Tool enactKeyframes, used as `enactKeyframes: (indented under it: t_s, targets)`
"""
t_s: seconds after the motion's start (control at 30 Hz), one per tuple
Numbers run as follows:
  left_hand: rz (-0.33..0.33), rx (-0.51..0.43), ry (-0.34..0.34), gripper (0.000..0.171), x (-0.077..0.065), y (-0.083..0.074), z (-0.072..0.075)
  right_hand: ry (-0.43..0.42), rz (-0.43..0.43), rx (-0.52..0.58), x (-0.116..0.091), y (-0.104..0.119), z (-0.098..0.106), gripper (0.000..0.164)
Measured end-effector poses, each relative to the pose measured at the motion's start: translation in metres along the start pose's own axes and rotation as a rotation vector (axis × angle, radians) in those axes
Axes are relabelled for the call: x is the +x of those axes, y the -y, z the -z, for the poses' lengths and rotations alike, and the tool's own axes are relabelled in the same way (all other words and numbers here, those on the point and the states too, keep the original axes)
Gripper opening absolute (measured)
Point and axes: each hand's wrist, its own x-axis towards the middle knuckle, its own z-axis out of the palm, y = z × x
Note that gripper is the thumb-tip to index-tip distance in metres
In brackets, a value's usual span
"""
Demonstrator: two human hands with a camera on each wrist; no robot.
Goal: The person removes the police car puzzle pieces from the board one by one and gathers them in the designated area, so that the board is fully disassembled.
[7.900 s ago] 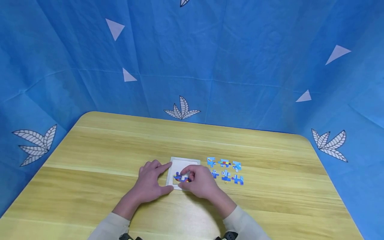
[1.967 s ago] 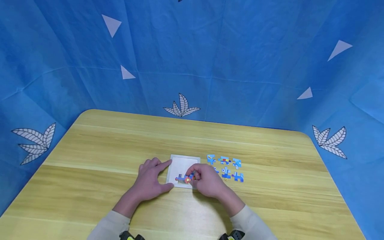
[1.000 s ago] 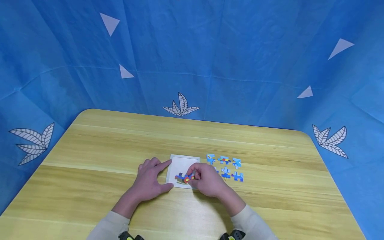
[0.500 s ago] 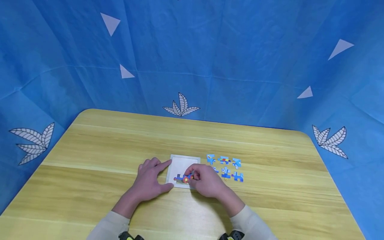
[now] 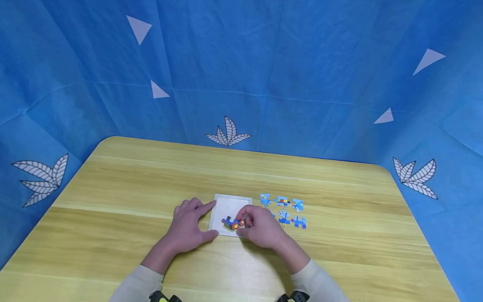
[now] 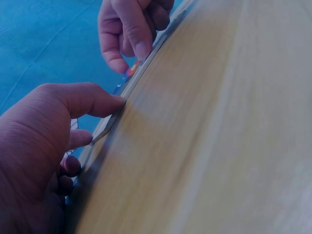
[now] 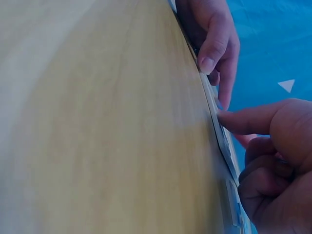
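A shallow white puzzle tray [image 5: 231,204] lies on the table between the hands. My left hand [image 5: 187,231] rests at its left side, with thumb and index finger spread against the rim and the other fingers on the wood. Over the tray's near part, my right hand [image 5: 263,226] pinches a blue puzzle piece [image 5: 229,222] with red and yellow wheels, which sits slightly askew. The right fingers hide the piece's right end. In the left wrist view, a bit of the piece's red wheel [image 6: 132,69] shows under the right fingertips.
Several loose blue puzzle pieces [image 5: 284,217] lie in two rows on the wooden table [image 5: 339,251], just right of the tray. The right hand partly covers one of them. A blue cloth [image 5: 302,63] hangs behind the table.
The right hand sits farther right over the tray than in the oldest frame. Lately it has shifted and turned the puzzle piece slightly back and forth. The left hand keeps its place.
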Motion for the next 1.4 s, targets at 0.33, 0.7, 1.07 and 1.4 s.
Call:
enactKeyframes:
  t_s: [0.33, 0.7, 1.07, 1.4]
  targets:
    - [-0.003, -0.001, -0.003, 0.082, 0.0, 0.0009, -0.0003, -0.057, -0.055, -0.082, -0.0054, 0.0011, 0.003, 0.024]
    - [0.004, 0.005, 0.006, 0.082, 0.0003, 0.0019, -0.0007, -0.023, -0.046, -0.066, -0.0049, 0.0024, 0.0028, 0.014]
    - [0.012, 0.015, 0.017, 0.082, -0.0006, -0.0006, 0.0012, -0.049, -0.008, -0.045, -0.0037, 0.0017, 0.0008, 0.009]
    - [0.004, 0.006, 0.011, 0.082, -0.0005, 0.0006, 0.0013, -0.009, -0.01, -0.053, 0.0014, 0.0018, -0.0038, 0.022]
